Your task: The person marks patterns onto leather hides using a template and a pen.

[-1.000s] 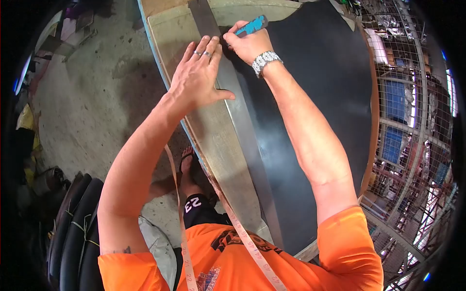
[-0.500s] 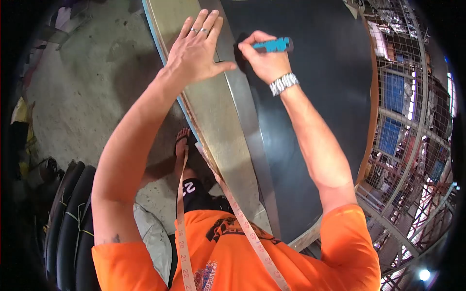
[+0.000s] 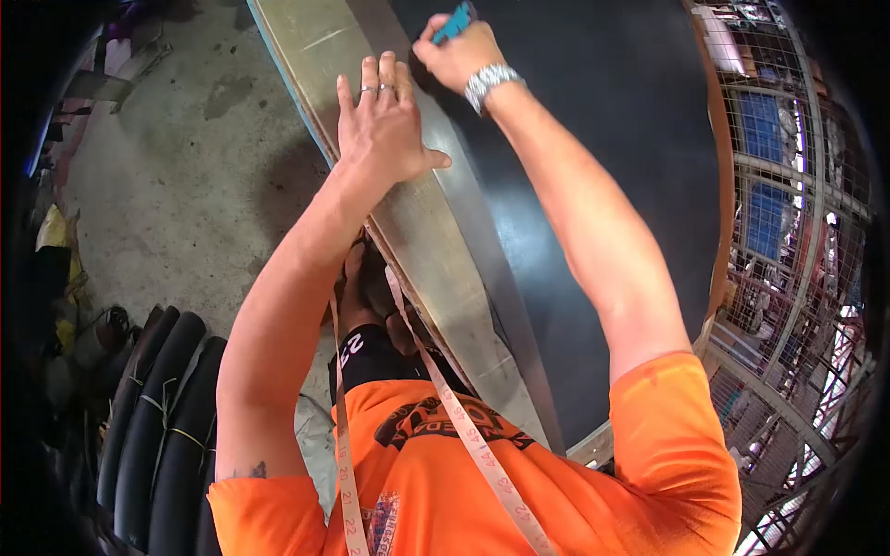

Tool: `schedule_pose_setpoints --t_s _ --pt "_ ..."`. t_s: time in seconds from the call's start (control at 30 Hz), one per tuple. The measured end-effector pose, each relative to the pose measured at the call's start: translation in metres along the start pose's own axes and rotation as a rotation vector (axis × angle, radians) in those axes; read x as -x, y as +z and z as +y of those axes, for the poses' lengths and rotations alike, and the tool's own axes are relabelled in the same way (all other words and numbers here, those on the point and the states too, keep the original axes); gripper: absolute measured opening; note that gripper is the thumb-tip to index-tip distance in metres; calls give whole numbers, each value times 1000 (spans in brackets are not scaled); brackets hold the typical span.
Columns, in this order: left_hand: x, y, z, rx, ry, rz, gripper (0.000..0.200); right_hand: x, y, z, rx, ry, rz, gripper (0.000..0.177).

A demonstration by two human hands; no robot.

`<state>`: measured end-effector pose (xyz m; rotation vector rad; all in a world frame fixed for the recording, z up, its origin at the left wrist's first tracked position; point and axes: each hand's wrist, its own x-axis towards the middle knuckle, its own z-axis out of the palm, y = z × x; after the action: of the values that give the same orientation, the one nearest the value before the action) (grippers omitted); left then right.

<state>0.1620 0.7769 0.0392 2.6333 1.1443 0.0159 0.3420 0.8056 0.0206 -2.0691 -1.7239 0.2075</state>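
Note:
My left hand [image 3: 382, 130] lies with fingers stretched out on the pale board edge [image 3: 436, 246] and the grey straight strip [image 3: 487, 218], its thumb pointing right across the strip. Farther up, my right hand [image 3: 461, 57] is closed round a teal marker [image 3: 454, 22]. The marker's tip is hidden by my fingers, at the strip's right side. Under the right hand and forearm spreads a large black sheet [image 3: 603, 176], its surface smooth and slightly shiny. A tape measure [image 3: 477, 445] hangs round my neck, both ends dangling over the orange shirt.
Several black rolls [image 3: 153, 435] tied with string stand at the lower left on the concrete floor [image 3: 199, 213]. A wire mesh rack [image 3: 788, 185] holding blue items runs along the right, beyond the sheet's brown edge [image 3: 721, 185].
My right hand has moved up and left along the strip with the marker. In the view, my left hand appears slightly lower, still flat, as the camera shifts.

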Motion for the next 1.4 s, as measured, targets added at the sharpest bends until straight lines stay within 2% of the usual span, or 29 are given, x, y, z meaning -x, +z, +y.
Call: schedule_pose_setpoints --t_s 0.07,0.13,0.2,0.23,0.3,0.33,0.43,0.5,0.53,0.63,0.73,0.87,0.93,0.97,1.0,1.03,1.07,1.1,1.17,1.2,1.27,1.3,1.33,1.4 --pt "-3 1 3 -15 -20 -6 138 50 -19 -5 -101 37 -28 23" --pt "-2 1 6 -38 -36 -29 139 108 -36 -8 -218 69 -26 15" --pt "-1 -1 7 -47 -38 -46 138 159 -64 -21 -355 241 -135 15" --pt "-1 0 7 -54 -42 -51 137 160 -63 -21 -348 237 -117 15" --pt "-2 17 -4 26 8 97 133 174 -61 -20 -333 256 -78 15" --pt "5 26 -5 66 41 160 131 173 -60 -17 -359 194 -81 15" --pt "74 53 24 109 199 193 126 176 -52 -6 -295 205 -108 22" --pt "148 66 78 231 200 147 127 175 -51 -4 -240 98 -63 21" --pt "175 81 102 304 176 190 131 175 -42 4 -187 43 -10 25" --pt "188 80 120 222 122 183 131 168 -17 18 -38 -70 11 25" --pt "187 76 126 127 102 160 133 167 -29 7 -217 20 44 26" --pt "186 72 134 -5 34 65 137 193 -33 6 -200 169 61 27" --pt "183 63 142 -51 -27 -46 139 231 -40 22 -67 113 -131 31" --pt "182 61 145 -41 -36 -50 139 264 -51 19 -85 112 -119 28" --pt "182 61 145 -34 -41 -59 139 309 -56 23 -33 -52 17 22" --pt "182 60 144 -28 -48 -69 139 345 -72 20 -170 73 -77 16" --pt "181 61 143 -1 -55 -75 138 378 -78 24 -219 111 -70 17" --pt "183 61 139 0 -54 -44 138 391 -102 4 -308 275 -168 18" --pt "185 71 141 7 -28 0 138 400 -103 -2 -323 245 -91 16" --pt "188 93 130 109 53 186 131 397 -102 0 -305 169 -65 17" --pt "229 114 146 152 147 207 128 395 -93 13 -183 30 -70 22" --pt "252 118 159 176 197 226 126 394 -98 8 -193 140 -160 24" --pt "287 108 187 252 209 118 124 393 -100 6 -171 126 -148 23" --pt "346 130 228 334 205 135 126 398 -97 7 -130 58 -83 22"
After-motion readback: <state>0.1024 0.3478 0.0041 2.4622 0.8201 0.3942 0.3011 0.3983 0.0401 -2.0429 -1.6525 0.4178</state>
